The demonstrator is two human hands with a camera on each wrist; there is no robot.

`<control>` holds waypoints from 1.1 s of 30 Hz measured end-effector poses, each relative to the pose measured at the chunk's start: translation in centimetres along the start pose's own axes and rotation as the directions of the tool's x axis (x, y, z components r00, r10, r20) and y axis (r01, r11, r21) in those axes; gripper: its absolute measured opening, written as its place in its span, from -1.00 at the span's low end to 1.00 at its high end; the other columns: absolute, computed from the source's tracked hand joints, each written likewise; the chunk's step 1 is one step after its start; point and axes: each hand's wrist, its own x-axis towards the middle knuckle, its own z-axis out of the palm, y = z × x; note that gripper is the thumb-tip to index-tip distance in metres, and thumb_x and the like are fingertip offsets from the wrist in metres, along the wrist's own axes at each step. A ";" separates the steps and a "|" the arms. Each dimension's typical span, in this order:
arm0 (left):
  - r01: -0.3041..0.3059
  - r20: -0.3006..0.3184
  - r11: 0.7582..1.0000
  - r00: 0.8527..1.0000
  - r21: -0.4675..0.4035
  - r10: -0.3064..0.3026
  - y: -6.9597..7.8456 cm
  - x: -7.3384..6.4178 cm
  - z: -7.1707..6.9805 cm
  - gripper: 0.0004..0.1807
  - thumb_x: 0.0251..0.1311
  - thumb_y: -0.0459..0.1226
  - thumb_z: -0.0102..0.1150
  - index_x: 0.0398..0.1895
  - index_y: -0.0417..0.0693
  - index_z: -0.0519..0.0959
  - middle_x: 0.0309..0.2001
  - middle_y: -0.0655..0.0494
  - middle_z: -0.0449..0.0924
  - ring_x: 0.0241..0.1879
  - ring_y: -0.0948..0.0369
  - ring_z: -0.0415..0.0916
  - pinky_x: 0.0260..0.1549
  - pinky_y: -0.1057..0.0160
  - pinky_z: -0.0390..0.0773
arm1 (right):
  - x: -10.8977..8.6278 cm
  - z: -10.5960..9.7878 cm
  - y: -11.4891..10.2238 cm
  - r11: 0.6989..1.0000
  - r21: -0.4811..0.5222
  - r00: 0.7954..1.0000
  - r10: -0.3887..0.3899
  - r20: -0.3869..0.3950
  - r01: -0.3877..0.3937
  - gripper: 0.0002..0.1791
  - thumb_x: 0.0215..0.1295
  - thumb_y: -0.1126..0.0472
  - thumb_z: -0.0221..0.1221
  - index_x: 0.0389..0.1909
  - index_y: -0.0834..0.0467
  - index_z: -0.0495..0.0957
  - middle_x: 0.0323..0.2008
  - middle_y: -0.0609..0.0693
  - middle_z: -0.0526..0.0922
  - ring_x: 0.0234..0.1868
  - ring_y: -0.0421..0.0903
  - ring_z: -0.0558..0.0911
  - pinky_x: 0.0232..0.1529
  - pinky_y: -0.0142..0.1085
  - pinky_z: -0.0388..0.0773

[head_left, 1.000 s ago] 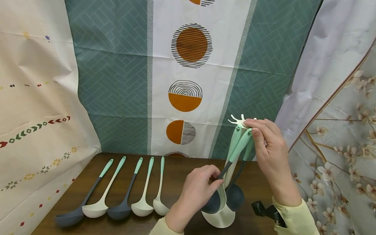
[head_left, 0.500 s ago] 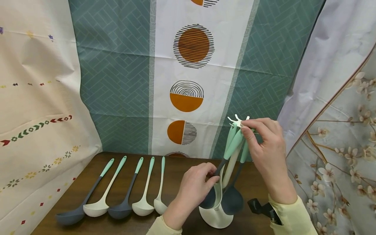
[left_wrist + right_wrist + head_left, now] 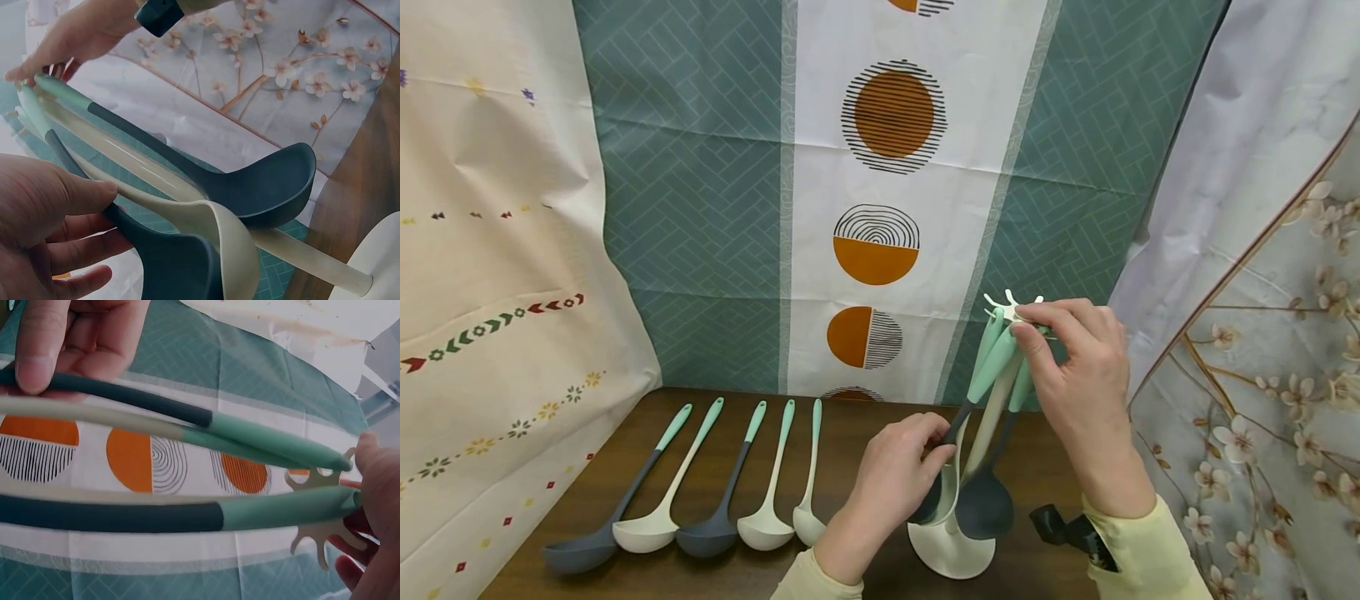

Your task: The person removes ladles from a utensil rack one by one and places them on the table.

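Observation:
A cream utensil stand point(image 3: 951, 557) with a hooked top point(image 3: 319, 487) carries ladles with mint handles. My left hand point(image 3: 895, 467) pinches the shaft of a dark ladle point(image 3: 178, 269) between thumb and fingers. Up at the stand's top, my right hand point(image 3: 1082, 358) grips the hook ring, its thumb right at the end of the held ladle's handle point(image 3: 995, 367). A cream ladle point(image 3: 236, 247) hangs close beside the held one. Another dark ladle point(image 3: 985, 504) hangs on the stand's right side. In the head view, my left hand hides part of the held ladle.
Several dark and cream ladles, such as this cream one point(image 3: 647, 532), lie in a row on the left of the brown wooden table point(image 3: 842, 433). A patterned cloth point(image 3: 700, 208) hangs behind it, with a flowered cloth point(image 3: 1262, 433) to the right.
Both hands have shifted slightly left with the stand's top and the held ladle. The right-hand dark ladle has swung a little left. The row of ladles stays put.

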 end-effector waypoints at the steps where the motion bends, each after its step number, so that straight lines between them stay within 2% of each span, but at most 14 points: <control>1: 0.002 0.002 1.000 1.000 0.002 -0.002 0.0 0.0 0.0 -0.85 0.35 -0.25 0.58 -0.15 0.10 0.74 -0.28 0.34 0.70 -0.35 0.33 0.55 -0.31 0.28 0.55 | 0.1 -0.1 0.2 1.000 0.016 1.000 -0.004 0.010 0.004 -0.40 0.61 -0.29 0.17 0.05 0.17 0.84 -0.05 0.13 0.76 0.01 0.20 0.57 0.14 -0.20 0.30; 5: 0.006 0.008 1.000 1.000 0.006 -0.006 0.1 0.1 -0.1 -0.85 0.36 -0.25 0.57 -0.14 0.09 0.74 -0.28 0.34 0.70 -0.34 0.32 0.55 -0.31 0.27 0.56 | 0.2 -0.9 1.1 0.995 0.099 0.999 -0.016 0.040 0.012 -0.36 0.67 -0.27 0.05 0.17 0.19 0.79 0.01 0.14 0.78 0.19 0.04 0.62 0.45 -0.20 0.31; 9: 0.002 0.014 1.000 1.000 0.002 -0.002 0.2 0.2 -0.1 -0.85 0.36 -0.25 0.57 -0.14 0.09 0.74 -0.29 0.34 0.69 -0.35 0.32 0.55 -0.31 0.29 0.56 | 0.2 -1.2 1.9 0.988 0.154 0.998 -0.030 0.057 0.021 -0.47 0.76 -0.10 0.03 0.22 0.22 0.76 0.06 0.14 0.81 0.24 -0.23 0.64 0.61 -0.04 0.22; 13: -0.002 0.008 1.000 1.000 -0.002 0.002 0.2 0.2 -0.2 -0.85 0.35 -0.26 0.57 -0.14 0.08 0.74 -0.28 0.34 0.69 -0.35 0.28 0.58 -0.32 0.29 0.55 | 0.0 -1.2 2.3 0.983 0.185 0.996 -0.015 0.091 -0.002 -0.62 0.78 0.10 0.07 0.21 0.21 0.78 0.23 0.10 0.77 0.40 -0.24 0.59 0.62 -0.08 0.23; 16: -0.001 0.005 1.000 1.000 0.002 0.001 0.2 0.2 -0.2 -0.85 0.35 -0.26 0.57 -0.14 0.08 0.74 -0.28 0.34 0.70 -0.33 0.25 0.61 -0.32 0.29 0.55 | -0.1 -1.2 2.5 0.980 0.197 0.995 0.003 0.096 -0.022 -0.65 0.78 0.15 0.08 0.22 0.18 0.78 0.25 0.08 0.77 0.42 -0.24 0.59 0.62 -0.11 0.24; 22: 0.000 0.002 1.000 1.000 0.007 0.000 0.0 0.1 -0.2 -0.85 0.35 -0.26 0.57 -0.12 0.06 0.75 -0.26 0.32 0.72 -0.29 0.15 0.67 -0.30 0.26 0.57 | -0.2 -1.3 2.3 0.982 0.185 0.995 0.020 0.098 -0.038 -0.64 0.77 0.09 0.10 0.25 0.13 0.78 0.19 0.07 0.80 0.35 -0.30 0.63 0.62 -0.09 0.22; 27: 0.004 -0.001 1.000 1.000 0.014 -0.004 0.0 0.1 -0.3 -0.85 0.35 -0.25 0.57 -0.12 0.07 0.75 -0.25 0.32 0.72 -0.29 0.20 0.65 -0.29 0.26 0.58 | -0.3 -1.2 1.8 0.986 0.157 0.994 0.046 0.098 -0.061 -0.64 0.75 0.05 0.12 0.25 0.10 0.79 0.21 0.03 0.80 0.38 -0.36 0.59 0.62 -0.13 0.21; 33: 0.016 0.003 1.000 1.000 0.020 -0.016 0.0 0.1 -0.3 -0.85 0.35 -0.25 0.58 -0.11 0.05 0.76 -0.25 0.31 0.72 -0.31 0.28 0.61 -0.30 0.26 0.59 | -0.5 -0.9 1.3 0.987 0.141 0.996 0.067 0.054 -0.074 -0.57 0.72 -0.06 0.13 0.21 0.11 0.81 0.17 0.03 0.82 0.34 -0.31 0.62 0.60 -0.14 0.24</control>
